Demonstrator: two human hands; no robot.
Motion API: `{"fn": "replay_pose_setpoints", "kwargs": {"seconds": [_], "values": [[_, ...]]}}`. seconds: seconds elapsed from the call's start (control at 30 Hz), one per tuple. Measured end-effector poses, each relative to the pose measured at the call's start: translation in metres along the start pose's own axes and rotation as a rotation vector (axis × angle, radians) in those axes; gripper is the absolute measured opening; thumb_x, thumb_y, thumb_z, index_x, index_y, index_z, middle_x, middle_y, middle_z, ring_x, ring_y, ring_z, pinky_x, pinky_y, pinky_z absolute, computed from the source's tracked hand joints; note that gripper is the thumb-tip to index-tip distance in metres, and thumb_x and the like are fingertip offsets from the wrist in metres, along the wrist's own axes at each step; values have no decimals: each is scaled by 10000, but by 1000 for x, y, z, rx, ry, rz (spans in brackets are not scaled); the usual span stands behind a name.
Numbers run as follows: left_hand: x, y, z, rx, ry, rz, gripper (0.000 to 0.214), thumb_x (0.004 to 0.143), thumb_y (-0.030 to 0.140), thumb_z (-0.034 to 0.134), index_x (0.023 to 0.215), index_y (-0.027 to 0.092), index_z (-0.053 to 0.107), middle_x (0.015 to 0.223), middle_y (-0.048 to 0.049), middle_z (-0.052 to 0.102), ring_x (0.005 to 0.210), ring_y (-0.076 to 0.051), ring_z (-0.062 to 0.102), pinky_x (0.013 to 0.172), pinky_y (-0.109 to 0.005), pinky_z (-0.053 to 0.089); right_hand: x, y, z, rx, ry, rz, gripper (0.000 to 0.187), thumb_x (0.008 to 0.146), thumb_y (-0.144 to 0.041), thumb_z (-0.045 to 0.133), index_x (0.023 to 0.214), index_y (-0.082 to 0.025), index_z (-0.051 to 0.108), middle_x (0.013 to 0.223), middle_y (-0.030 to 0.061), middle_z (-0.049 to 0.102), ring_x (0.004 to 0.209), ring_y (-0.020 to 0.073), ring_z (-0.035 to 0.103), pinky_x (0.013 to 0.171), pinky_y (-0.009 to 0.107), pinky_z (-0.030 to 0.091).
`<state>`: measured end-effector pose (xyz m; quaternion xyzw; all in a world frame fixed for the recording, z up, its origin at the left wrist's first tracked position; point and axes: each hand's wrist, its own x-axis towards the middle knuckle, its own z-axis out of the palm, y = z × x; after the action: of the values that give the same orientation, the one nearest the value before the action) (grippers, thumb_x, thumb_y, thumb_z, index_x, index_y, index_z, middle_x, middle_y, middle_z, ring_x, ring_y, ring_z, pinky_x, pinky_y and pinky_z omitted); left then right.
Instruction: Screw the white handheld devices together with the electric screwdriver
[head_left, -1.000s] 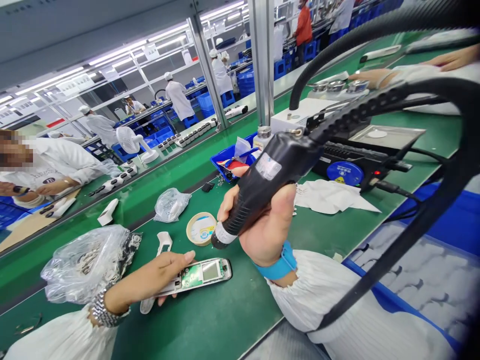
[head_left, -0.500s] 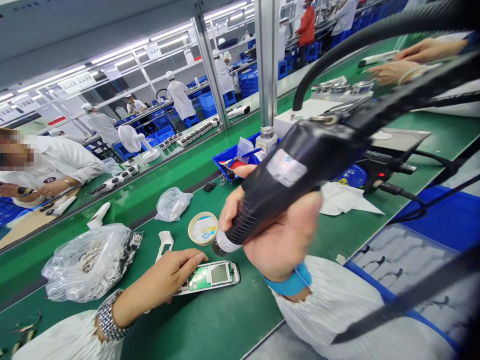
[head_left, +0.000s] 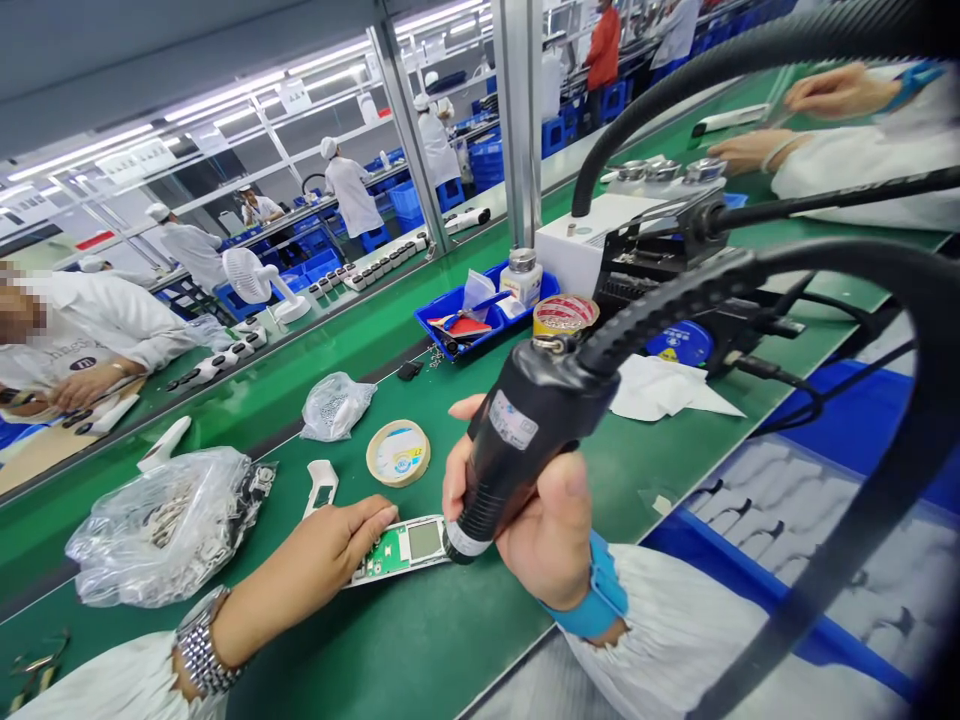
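My right hand point(head_left: 544, 530) is wrapped round a black electric screwdriver point(head_left: 508, 432), tilted with its nose down over the right end of a white device housing; the bit's tip is hidden. My left hand point(head_left: 341, 535) grips the left part of that housing point(head_left: 361, 576) against the green bench. Inside the housing lie a green circuit board point(head_left: 391, 557) and a small grey screen point(head_left: 426, 540). Just behind my left hand is a white cover piece with a window point(head_left: 322, 485). A round tape roll point(head_left: 398, 453) lies beyond the housing.
A plastic bag of small parts point(head_left: 161, 525) sits left, a smaller bag point(head_left: 337, 405) behind. A blue tray point(head_left: 480, 335) stands at the back. Thick black cables point(head_left: 847, 250) arch on the right, above blue bins of white parts point(head_left: 772, 510). A co-worker's hands point(head_left: 832, 95) work far right.
My right hand has brought the screwdriver down and left, from above the bench onto the housing's right end. My left hand keeps its grip on the housing.
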<state>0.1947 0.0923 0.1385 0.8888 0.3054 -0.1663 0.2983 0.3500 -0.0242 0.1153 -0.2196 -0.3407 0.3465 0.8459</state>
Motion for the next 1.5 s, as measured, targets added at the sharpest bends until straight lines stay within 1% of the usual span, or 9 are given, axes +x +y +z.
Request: {"fn": "replay_pose_setpoints", "kwargs": {"seconds": [0.13,0.4,0.53,0.63,0.8,0.93,1.03,1.33,1.5], "values": [[-2,2,0,9,0,-28,417,947,504,243,956,231,558,603,52,387,536,-122,387,529,-240,241,0,0,0,6,4,7,524,810,-656,469,1072,-216,582,637,4,543,498,127,504,464,260,410],[-2,0,-1,32,22,-8,409,947,501,250,946,241,566,578,58,347,535,-123,386,536,-236,251,-1,1,0,26,-24,11,520,809,-654,475,1068,-211,558,649,2,545,505,119,493,467,249,403],[-1,2,-2,44,13,-9,407,946,497,241,940,240,556,558,62,329,514,-124,385,529,-234,260,1,-1,3,17,-65,29,506,794,-665,489,989,-201,537,638,-8,519,497,113,480,452,239,381],[0,-2,0,74,22,4,417,944,489,228,879,232,550,556,57,375,508,-127,408,546,-234,301,0,0,3,15,-142,69,492,761,-669,530,925,-206,498,624,-22,481,501,120,459,454,248,371],[1,-17,7,74,95,53,428,933,483,234,880,225,572,590,26,512,568,-154,507,601,-241,388,-3,7,-1,-34,-204,158,339,796,-556,537,787,-225,465,574,-56,306,481,108,314,453,252,348],[3,-18,6,73,109,69,424,923,484,261,849,224,587,601,17,554,596,-162,540,620,-241,416,-6,7,1,20,-204,190,395,736,-567,598,881,-212,507,602,-32,415,478,116,398,403,235,341],[3,-11,1,92,57,75,431,930,481,245,843,232,586,611,22,560,600,-158,545,645,-244,420,-6,3,4,47,-150,146,448,721,-622,586,842,-198,506,573,-18,478,465,122,447,392,230,355],[2,-5,0,150,27,29,443,937,504,209,868,231,551,594,41,452,543,-147,448,587,-258,329,-2,4,5,27,-166,38,550,715,-714,542,867,-188,491,580,-17,503,455,111,460,429,244,386],[0,0,-1,141,35,16,430,943,493,210,867,231,542,566,54,374,536,-142,416,567,-251,294,-5,-6,7,32,-139,18,489,740,-672,547,859,-199,514,584,-20,488,484,122,470,447,253,388]]}}
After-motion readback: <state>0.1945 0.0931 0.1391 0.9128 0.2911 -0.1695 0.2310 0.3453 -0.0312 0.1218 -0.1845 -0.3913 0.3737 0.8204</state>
